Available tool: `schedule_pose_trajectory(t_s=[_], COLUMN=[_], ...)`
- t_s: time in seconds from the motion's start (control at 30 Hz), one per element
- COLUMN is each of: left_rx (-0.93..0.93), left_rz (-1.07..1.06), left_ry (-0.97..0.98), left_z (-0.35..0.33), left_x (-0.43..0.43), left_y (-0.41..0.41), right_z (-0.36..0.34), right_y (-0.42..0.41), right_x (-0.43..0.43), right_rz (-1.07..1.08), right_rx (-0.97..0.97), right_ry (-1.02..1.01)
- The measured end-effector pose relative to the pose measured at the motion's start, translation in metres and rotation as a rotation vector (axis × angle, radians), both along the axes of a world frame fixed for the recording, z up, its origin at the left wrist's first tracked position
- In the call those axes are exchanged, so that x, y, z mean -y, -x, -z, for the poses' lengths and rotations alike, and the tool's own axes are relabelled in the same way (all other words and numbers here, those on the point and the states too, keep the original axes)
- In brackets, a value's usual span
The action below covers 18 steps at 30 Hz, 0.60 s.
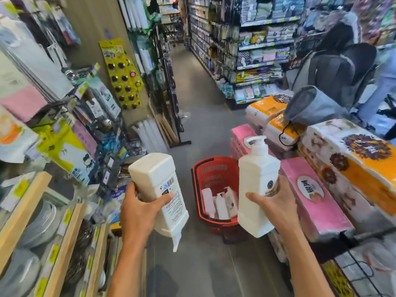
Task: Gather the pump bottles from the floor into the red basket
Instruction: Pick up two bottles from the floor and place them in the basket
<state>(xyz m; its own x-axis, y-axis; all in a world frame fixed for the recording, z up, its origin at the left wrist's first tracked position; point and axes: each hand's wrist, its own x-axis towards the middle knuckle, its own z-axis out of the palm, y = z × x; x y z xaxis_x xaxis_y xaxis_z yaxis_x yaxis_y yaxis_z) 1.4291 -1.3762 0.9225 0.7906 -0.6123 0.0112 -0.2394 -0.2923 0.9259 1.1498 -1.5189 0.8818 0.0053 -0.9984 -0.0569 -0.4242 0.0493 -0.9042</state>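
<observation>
Aloft, left grip (141, 209) round inverted bottle (157, 176), right grip (277, 203), upright bottle (257, 174)

My arms are bare all the way from the lower edge of the view to the fingertips. My left forearm (126, 264) enters at about seven o'clock, my right forearm (306, 264) at about five o'clock. Both are slim, long and smooth, narrowing toward the wrists. My left hand (139, 211), near eight o'clock of centre, shows its back, a row of knuckles and a broad thumb. My right hand (280, 202), near four o'clock, shows its thumb side and a long thumb. Both hands and wrists are uncovered; finer marks are lost in blur.
</observation>
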Motion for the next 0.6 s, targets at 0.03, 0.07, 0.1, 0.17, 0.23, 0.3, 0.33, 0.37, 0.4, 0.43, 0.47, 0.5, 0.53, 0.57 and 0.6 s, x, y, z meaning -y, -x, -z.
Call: schedule_pose_trajectory(t_s=[0.03,0.07,0.1,0.17,0.23,0.3,0.33,0.37,0.4,0.43,0.47,0.5,0.53,0.57,0.6], left_rx=[0.000,0.002,0.002,-0.018,-0.038,-0.058,-0.062,-0.057,-0.052,-0.055,-0.056,-0.059,-0.064,-0.068,-0.075], left_rz=[-0.007,-0.016,-0.024,-0.029,-0.016,0.003,0.016,0.033,0.048,0.061,0.074,0.088,0.102,0.113,0.122], left_ry=[-0.010,-0.021,-0.031,-0.043,-0.060,-0.066,-0.075,-0.083,-0.079,-0.074,-0.070,-0.063,-0.051,-0.034,-0.018], left_z=[0.002,0.004,0.006,0.013,0.019,0.024,0.025,0.026,0.025,0.023,0.021,0.020,0.017,0.016,0.015], left_x=[0.009,0.018,0.027,0.047,0.068,0.091,0.102,0.113,0.124,0.135,0.148,0.161,0.173,0.187,0.201], left_y=[-0.005,-0.010,-0.015,-0.027,-0.039,-0.055,-0.062,-0.071,-0.079,-0.088,-0.097,-0.105,-0.111,-0.118,-0.124], right_z=[0.001,0.002,0.004,0.012,0.015,0.018,0.019,0.018,0.016,0.014,0.011,0.007,0.005,0.001,-0.001], right_y=[-0.005,-0.010,-0.016,-0.027,-0.038,-0.050,-0.056,-0.063,-0.069,-0.075,-0.081,-0.087,-0.092,-0.098,-0.103], right_x=[0.008,0.016,0.024,0.039,0.053,0.067,0.073,0.079,0.086,0.094,0.101,0.107,0.113,0.119,0.125], right_rz=[0.000,0.001,0.002,0.002,0.018,0.031,0.038,0.052,0.063,0.071,0.084,0.097,0.115,0.134,0.156], right_rx=[-0.004,-0.016,-0.028,-0.051,-0.069,-0.086,-0.105,-0.112,-0.116,-0.116,-0.119,-0.108,-0.104,-0.098,-0.098], right_ry=[-0.008,-0.018,-0.028,-0.049,-0.069,-0.075,-0.080,-0.081,-0.076,-0.069,-0.065,-0.056,-0.049,-0.043,-0.046])
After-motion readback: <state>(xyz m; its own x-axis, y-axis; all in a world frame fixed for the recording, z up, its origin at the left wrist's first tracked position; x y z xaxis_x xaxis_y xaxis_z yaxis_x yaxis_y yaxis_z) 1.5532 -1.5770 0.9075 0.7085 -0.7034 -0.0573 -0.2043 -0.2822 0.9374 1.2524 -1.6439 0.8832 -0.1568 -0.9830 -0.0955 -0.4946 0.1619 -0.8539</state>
